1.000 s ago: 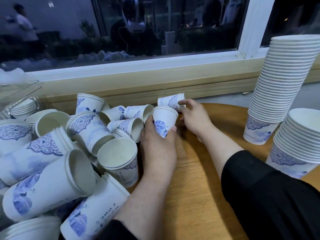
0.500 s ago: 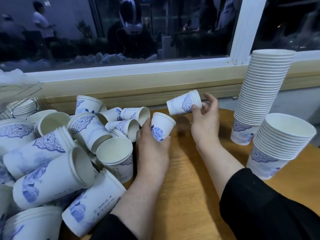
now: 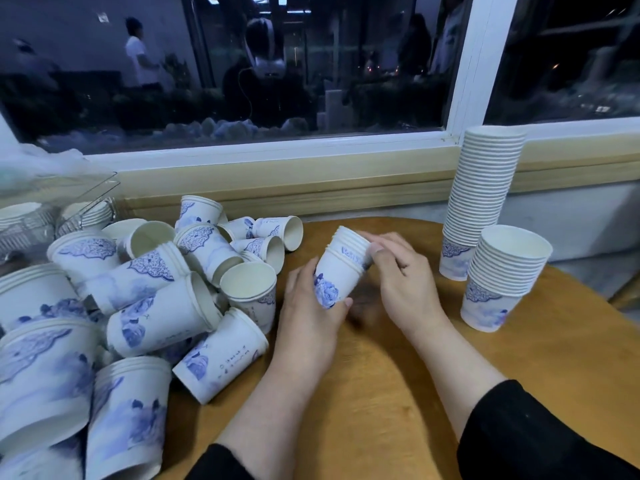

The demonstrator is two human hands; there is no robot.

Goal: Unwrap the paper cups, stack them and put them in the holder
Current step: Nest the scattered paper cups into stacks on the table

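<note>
A short nested stack of cups (image 3: 341, 268) is held tilted above the round wooden table (image 3: 391, 403), mid-table. It is gripped low by the left hand (image 3: 311, 306), thumb and fingers wrapped round the base; the rims are pinched by the right hand (image 3: 398, 275), fingers curled. Loose cups (image 3: 159, 306) are piled just left. A tall stack (image 3: 483, 199) and a shorter stack (image 3: 502, 275) are stood right, near the table edge. Bare wood is seen toward the near edge.
</note>
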